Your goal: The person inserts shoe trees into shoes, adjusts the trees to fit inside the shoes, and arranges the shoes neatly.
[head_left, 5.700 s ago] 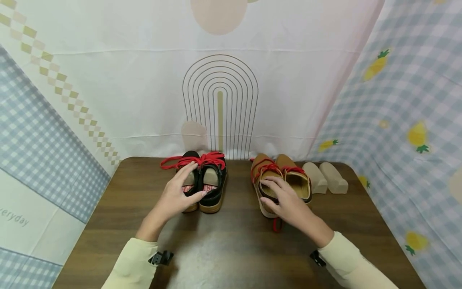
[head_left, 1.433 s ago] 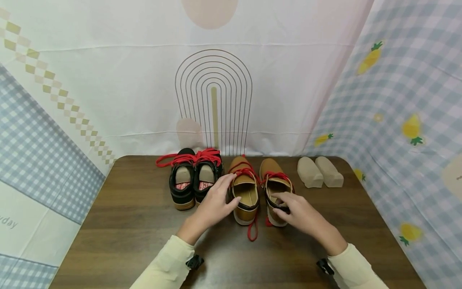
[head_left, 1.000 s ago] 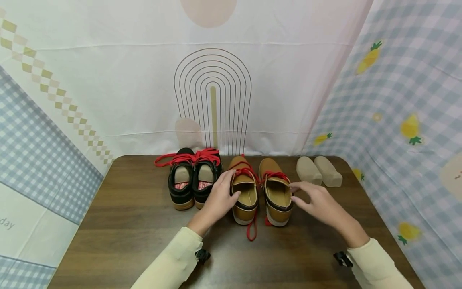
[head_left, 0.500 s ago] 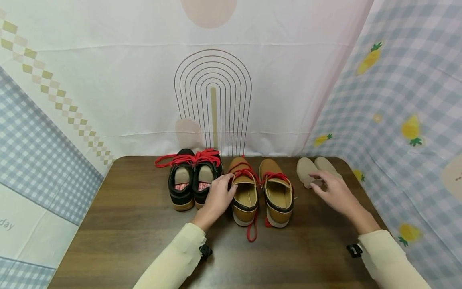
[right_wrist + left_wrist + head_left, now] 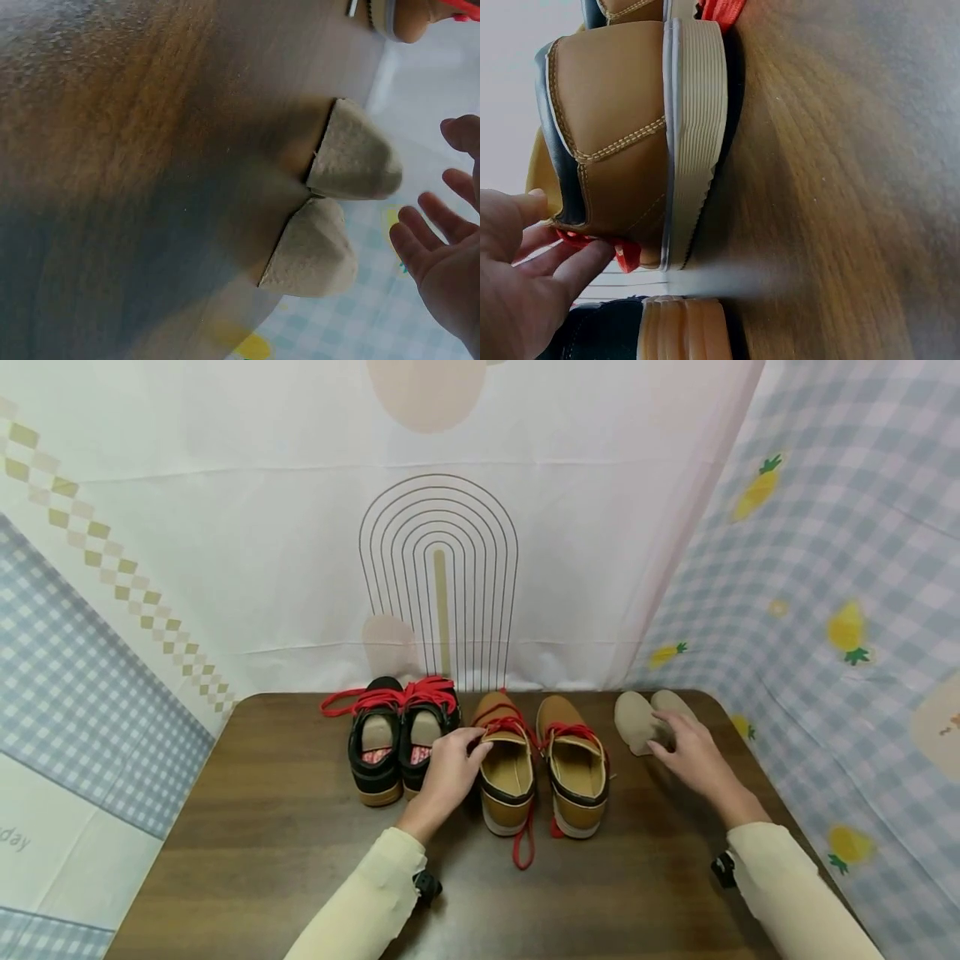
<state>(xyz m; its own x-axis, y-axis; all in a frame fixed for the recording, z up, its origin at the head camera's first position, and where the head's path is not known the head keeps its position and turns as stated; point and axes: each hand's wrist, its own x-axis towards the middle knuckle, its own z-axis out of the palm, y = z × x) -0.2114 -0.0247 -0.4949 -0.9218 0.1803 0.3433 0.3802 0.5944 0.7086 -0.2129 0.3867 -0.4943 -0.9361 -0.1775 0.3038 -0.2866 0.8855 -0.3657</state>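
**Right of the tan shoes (image 5: 576, 814): right hand (image 5: 696, 762) over the inserts (image 5: 634, 720)**

Beneath the tan shoes spreads the wooden table (image 5: 285, 860). The tan shoes have shifted left: they stood together near the inserts, and now sit just beside the black shoes (image 5: 375, 774), with a narrow gap between the two of the pair. The right hand has since left the right-hand tan shoe — which suggests, in my judgement, that placing the pair is about done and attention has turned to the inserts.

The tan shoes stand upright, toes away from the person, with smooth uppers, dark collar trim, pale ribbed soles and bare yellowish lining. Left of them, the black shoes hold similar beige pieces (image 5: 426, 727).

At the tan shoes' left side, the left hand (image 5: 447, 768) pinches the left tan shoe (image 5: 504, 812) by its collar, thumb inside, fingers outside. The right hand hangs with loosely bent fingers — grasping nothing, apparently not touching the inserts. Those lie side by side right of the tan shoes.

Red laces (image 5: 507, 725) cross the tan uppers; a lace loop (image 5: 522, 862) trails behind the left heel.
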